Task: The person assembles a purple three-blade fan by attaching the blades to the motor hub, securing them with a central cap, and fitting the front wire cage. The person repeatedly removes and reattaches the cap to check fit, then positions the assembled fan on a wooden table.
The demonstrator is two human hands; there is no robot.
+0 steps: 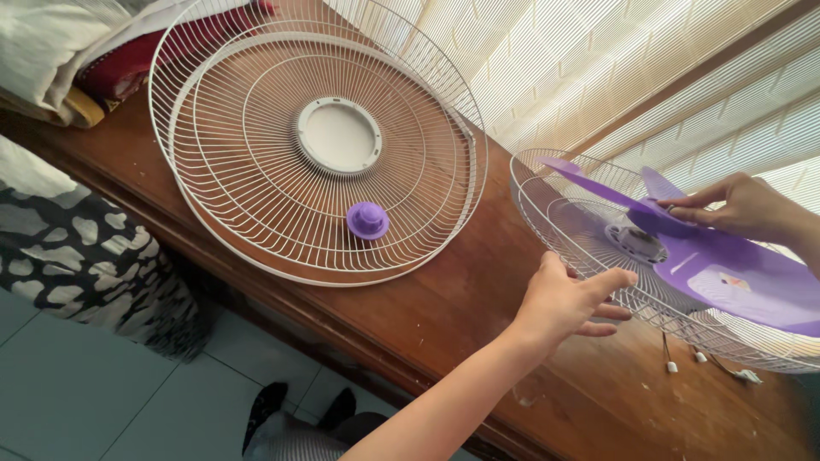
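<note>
The wooden table (444, 299) runs under everything, with the pale blind (598, 68) lit behind it. On the table lies the front grille (256, 188), flat and round, white wire with a plain white disc at its centre. A second wire ring sits under it, edges nearly matching. Folded cloths (68, 51) are piled at the table's far corner, just beyond that grille.

To the right stands the rear grille (555, 222), tilted toward me, with the purple blade (735, 273) sitting inside it over the motor hub (636, 239). The blade's paddles spread past the rim on the near side.

My left hand (568, 299) is at the rear grille's lower rim, fingers curled loosely and thumb out; I cannot tell whether it grips the wire or only touches it. My right hand (743, 209) lies on the blade near its centre, fingers stretched flat and pressing, not closed round anything.

Smallest, the purple cap (368, 220) rests on the front grille's wires, below the disc, well apart from both hands.
</note>
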